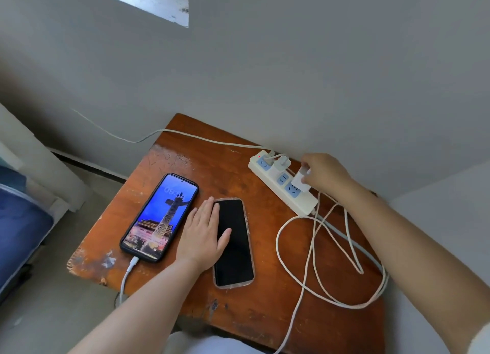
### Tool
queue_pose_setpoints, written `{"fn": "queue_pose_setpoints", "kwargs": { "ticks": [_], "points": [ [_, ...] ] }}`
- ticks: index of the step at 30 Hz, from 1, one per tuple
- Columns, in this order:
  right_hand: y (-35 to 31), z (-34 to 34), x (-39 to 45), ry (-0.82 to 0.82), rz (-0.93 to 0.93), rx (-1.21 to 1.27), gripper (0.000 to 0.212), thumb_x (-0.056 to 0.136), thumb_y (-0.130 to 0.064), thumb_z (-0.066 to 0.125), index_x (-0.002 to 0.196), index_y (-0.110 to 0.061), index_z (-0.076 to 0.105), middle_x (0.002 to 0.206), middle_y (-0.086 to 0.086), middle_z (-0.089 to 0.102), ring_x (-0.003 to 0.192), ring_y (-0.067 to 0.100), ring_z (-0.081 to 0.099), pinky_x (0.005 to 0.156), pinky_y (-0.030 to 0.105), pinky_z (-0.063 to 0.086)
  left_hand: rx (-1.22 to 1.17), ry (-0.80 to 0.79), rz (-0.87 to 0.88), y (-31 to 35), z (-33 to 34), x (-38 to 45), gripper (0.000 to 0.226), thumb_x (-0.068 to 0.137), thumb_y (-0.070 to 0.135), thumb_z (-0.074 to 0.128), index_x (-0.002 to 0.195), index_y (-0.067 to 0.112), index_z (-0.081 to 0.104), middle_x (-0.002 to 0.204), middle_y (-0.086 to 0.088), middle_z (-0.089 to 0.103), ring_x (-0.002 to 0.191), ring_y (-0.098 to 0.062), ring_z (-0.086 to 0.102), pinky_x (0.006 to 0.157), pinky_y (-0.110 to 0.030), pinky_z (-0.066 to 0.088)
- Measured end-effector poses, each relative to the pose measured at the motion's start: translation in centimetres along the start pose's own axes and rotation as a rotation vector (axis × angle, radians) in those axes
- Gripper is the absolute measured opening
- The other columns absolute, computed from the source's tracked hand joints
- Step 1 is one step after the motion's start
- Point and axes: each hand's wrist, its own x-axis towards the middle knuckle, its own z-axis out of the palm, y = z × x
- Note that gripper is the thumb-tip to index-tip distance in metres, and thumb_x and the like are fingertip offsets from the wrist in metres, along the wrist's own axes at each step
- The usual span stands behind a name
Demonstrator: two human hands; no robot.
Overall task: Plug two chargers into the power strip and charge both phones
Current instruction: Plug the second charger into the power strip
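Note:
A white power strip (267,177) lies at the back right of a small wooden table (265,306). One white charger (279,164) sits plugged in near its far end. My right hand (324,172) pinches a second white charger (299,185) standing on a socket nearer the front. A lit phone (159,215) in a dark case lies at the left with a white cable in its bottom port. A dark-screened phone (234,247) in a clear case lies in the middle, and my left hand (204,234) rests flat on its left edge.
Loose loops of white cable (315,261) cover the right side of the table and hang off the front edge. The strip's lead (185,135) runs left along the grey wall. A bed with blue bedding (18,221) stands at the far left.

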Motion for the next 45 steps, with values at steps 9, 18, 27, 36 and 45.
{"fn": "queue_pose_setpoints", "kwargs": {
  "ticks": [9,18,27,36,45],
  "points": [
    [0.5,2.8,-1.7,0.223,-0.16,0.001,0.03,0.087,-0.006,0.057,0.116,-0.001,0.056,0.116,0.017,0.059,0.107,0.028,0.053,0.086,0.034,0.049,-0.016,-0.012,0.002,-0.1,0.0,-0.1,0.065,0.092,0.05,0.023,0.142,0.013,0.004,0.155,-0.007,0.002,0.142,-0.018,-0.001,0.109,-0.028,-0.009],
    [0.7,2.4,-1.8,0.202,-0.126,0.089,0.028,0.088,-0.004,0.054,0.116,-0.001,0.058,0.119,0.019,0.057,0.111,0.029,0.049,0.092,0.035,0.046,-0.024,-0.011,-0.004,-0.2,0.1,-0.1,0.065,0.092,0.051,0.024,0.142,0.014,0.005,0.155,-0.007,0.003,0.142,-0.018,-0.001,0.109,-0.028,-0.009],
    [1.1,1.6,-1.7,0.169,-0.011,0.209,0.028,0.089,-0.004,0.053,0.116,-0.001,0.058,0.122,0.019,0.057,0.108,0.031,0.056,0.093,0.037,0.046,0.0,-0.015,0.005,0.0,0.0,-0.1,0.065,0.093,0.047,0.026,0.142,0.011,0.004,0.155,-0.009,0.001,0.142,-0.019,0.0,0.111,-0.029,-0.006],
    [-0.7,3.2,-2.0,0.253,-0.04,0.074,0.025,0.087,-0.007,0.058,0.111,-0.002,0.06,0.112,0.018,0.059,0.104,0.027,0.052,0.082,0.031,0.049,-0.001,-0.014,0.001,0.1,-0.2,-0.1,0.064,0.093,0.045,0.028,0.142,0.011,0.006,0.155,-0.009,0.004,0.142,-0.019,0.002,0.111,-0.029,-0.005],
    [0.5,1.5,-2.0,0.2,0.112,0.361,0.026,0.089,-0.004,0.053,0.114,-0.002,0.06,0.12,0.02,0.06,0.106,0.03,0.058,0.088,0.032,0.048,0.018,-0.014,0.002,0.1,0.0,-0.1,0.064,0.093,0.045,0.027,0.142,0.011,0.006,0.155,-0.01,0.003,0.143,-0.02,0.002,0.113,-0.03,-0.005]
  ]
}}
